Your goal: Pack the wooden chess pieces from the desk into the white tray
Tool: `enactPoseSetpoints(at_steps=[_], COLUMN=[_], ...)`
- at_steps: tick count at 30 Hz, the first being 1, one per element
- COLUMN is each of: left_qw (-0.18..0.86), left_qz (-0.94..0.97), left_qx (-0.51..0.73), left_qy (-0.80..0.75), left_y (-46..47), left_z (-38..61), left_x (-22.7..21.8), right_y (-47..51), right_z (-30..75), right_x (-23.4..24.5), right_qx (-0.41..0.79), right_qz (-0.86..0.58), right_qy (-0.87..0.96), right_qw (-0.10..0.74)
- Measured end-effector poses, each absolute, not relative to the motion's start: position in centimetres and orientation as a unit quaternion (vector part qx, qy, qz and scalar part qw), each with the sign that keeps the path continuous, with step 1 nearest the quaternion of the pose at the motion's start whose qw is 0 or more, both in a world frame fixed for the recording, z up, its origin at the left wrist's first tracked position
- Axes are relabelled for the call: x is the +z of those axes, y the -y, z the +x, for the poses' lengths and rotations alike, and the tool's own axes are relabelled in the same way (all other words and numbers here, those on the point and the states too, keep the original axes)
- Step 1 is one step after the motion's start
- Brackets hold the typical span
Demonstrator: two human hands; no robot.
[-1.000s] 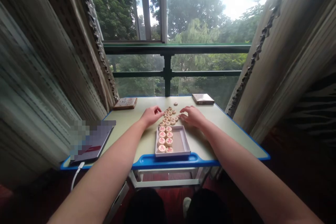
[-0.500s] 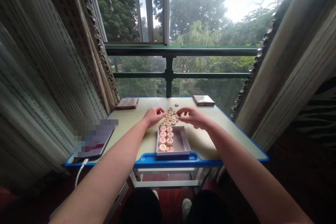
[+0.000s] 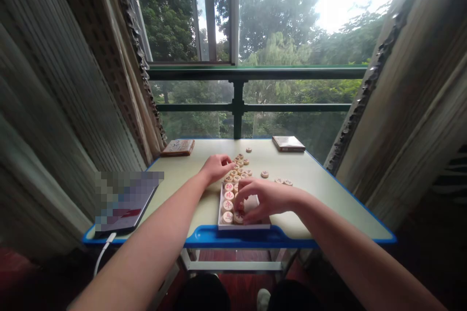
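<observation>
A shallow white box [image 3: 222, 226] sits at the near edge of the pale table [image 3: 314, 189], with round wooden chess pieces [image 3: 228, 194] lined up along its left side. My right hand [image 3: 260, 199] reaches down into the box, fingers curled onto a piece at its near end. My left hand [image 3: 216, 167] rests beyond the box at a loose cluster of pieces [image 3: 241, 167], fingers bent and pinched at one of them. Several stray pieces [image 3: 282, 181] lie to the right.
A dark tablet [image 3: 126, 201] with a white cable lies at the table's left corner. Two flat boxes [image 3: 177, 147] [image 3: 288, 143] sit at the far corners. Curtains hang on both sides, and a railed window stands behind the table.
My right hand has come back from the loose cluster and dropped into the box. My left hand stays at the cluster. The view has shifted slightly down.
</observation>
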State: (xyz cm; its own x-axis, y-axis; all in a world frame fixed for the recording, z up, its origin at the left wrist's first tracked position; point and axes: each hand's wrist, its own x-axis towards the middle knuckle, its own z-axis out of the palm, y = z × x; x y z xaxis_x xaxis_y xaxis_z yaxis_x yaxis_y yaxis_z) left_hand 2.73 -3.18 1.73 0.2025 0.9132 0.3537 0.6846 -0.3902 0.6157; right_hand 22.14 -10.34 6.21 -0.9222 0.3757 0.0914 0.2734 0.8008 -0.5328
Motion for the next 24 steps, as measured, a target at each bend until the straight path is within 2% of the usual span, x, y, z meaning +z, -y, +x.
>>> enactPoseSetpoints(at_steps=[24], left_qw=[0.167], left_qz=[0.761], left_qx=[0.343], left_qy=[-0.524], left_y=[2.94], left_z=[2.46], left_x=[1.34], right_y=[9.86], right_z=[22.18], right_x=[5.6], right_qx=[0.24], right_qz=[-0.138], right_qy=[0.958], right_qw=[0.069])
